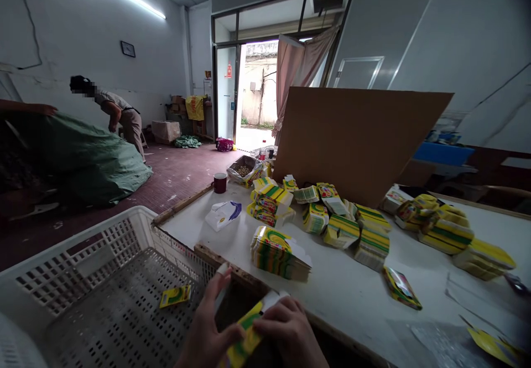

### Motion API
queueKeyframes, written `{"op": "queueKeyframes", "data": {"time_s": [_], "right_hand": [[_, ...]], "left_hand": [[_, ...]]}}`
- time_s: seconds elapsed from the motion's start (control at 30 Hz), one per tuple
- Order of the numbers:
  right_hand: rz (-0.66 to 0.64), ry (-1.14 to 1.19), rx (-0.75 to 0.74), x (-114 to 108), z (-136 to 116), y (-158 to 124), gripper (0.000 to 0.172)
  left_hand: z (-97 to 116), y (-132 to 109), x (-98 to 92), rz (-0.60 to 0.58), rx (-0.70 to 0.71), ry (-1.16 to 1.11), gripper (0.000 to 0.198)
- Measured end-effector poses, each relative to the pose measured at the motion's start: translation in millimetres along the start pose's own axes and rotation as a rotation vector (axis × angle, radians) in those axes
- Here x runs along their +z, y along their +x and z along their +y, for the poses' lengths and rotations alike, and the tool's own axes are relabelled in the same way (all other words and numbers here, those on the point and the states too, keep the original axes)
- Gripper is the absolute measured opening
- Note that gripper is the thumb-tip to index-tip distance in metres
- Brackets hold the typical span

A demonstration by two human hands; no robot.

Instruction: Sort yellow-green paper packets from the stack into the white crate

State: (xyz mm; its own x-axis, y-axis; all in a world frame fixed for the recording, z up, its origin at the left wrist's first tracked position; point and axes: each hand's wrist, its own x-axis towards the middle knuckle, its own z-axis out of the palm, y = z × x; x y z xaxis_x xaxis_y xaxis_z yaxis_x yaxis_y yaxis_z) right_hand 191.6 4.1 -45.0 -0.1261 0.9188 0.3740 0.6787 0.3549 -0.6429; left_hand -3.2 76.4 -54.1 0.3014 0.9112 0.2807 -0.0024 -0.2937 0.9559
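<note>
Head view: both hands at the near bottom edge, pinching one flat yellow-green carton between them. Left hand grips its left end, index finger raised with a white wrap on the tip; right hand has fingers curled over the right end. Carton sits just over the near edge of the white worktable, above the gap beside the white plastic crate.

Crate is near left, perforated; one small yellow carton lies on its floor. Table surface is white with a worn wooden edge; stacks of the same yellow-green cartons are spread across the middle and right. A loose foil packet lies near right, a white tissue pack far left on the table, a dark red cup at the far corner. A big brown cardboard sheet stands upright behind the stacks.

Room: white walls, ceiling strip light, dark red floor, open doorway at the far side with a pink curtain. Far left, another person bends over by a large green sack.
</note>
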Motion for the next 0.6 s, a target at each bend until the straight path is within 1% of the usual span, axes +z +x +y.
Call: {"op": "queueKeyframes", "data": {"time_s": [0.03,0.07,0.1,0.13,0.17,0.23,0.27,0.3,0.33,0.37,0.43,0.47,0.53,0.6], "right_hand": [[-0.085,-0.073,-0.075,-0.5,-3.3,-0.4,0.021],[-0.139,-0.106,-0.135,1.3,-5.7,-1.4,0.021],[-0.14,-0.105,-0.168,5.1,-6.8,-2.9,0.022],[-0.082,-0.07,-0.17,10.5,-6.3,-4.9,0.023],[0.024,-0.003,-0.137,17.3,-4.1,-7.3,0.029],[0.29,0.22,0.015,33.3,3.9,-12.1,0.059],[0.382,0.365,0.106,41.7,8.7,-14.0,0.074],[0.412,0.52,0.195,49.8,13.1,-15.2,0.082],[0.382,0.675,0.282,57.3,16.7,-15.8,0.084],[0.313,0.812,0.361,63.6,19.1,-15.7,0.082],[0.163,1.003,0.478,70.9,19.9,-14.4,0.078],[0.12,1.043,0.518,71.5,18.5,-13.6,0.077],[0.074,1.013,0.542,67.1,13.6,-12.5,0.08],[0.013,0.914,0.477,59.3,8.4,-12.7,0.084]], "left_hand": [[3.8,-0.4,-2.6,-0.145,-0.039,0.084,0.09],[6.4,-1.5,-3.3,-0.284,-0.09,0.145,0.09],[7.5,-3.1,-2.2,-0.386,-0.137,0.18,0.086],[7.3,-5.1,0.6,-0.448,-0.168,0.191,0.082],[6.4,-7.3,4.4,-0.469,-0.181,0.19,0.079],[3.8,-11.3,13.3,-0.406,-0.176,0.181,0.079],[3.0,-13.0,17.7,-0.361,-0.171,0.173,0.082],[2.8,-14.4,21.7,-0.334,-0.174,0.16,0.084],[2.9,-15.4,25.3,-0.32,-0.189,0.137,0.08],[3.3,-16.1,28.4,-0.313,-0.218,0.11,0.072],[3.2,-16.7,32.6,-0.327,-0.3,0.067,0.049],[2.1,-16.6,33.5,-0.341,-0.328,0.062,0.042],[-3.0,-16.1,33.2,-0.379,-0.314,0.101,0.039],[-11.3,-16.3,31.6,-0.431,-0.231,0.17,0.051]]}}
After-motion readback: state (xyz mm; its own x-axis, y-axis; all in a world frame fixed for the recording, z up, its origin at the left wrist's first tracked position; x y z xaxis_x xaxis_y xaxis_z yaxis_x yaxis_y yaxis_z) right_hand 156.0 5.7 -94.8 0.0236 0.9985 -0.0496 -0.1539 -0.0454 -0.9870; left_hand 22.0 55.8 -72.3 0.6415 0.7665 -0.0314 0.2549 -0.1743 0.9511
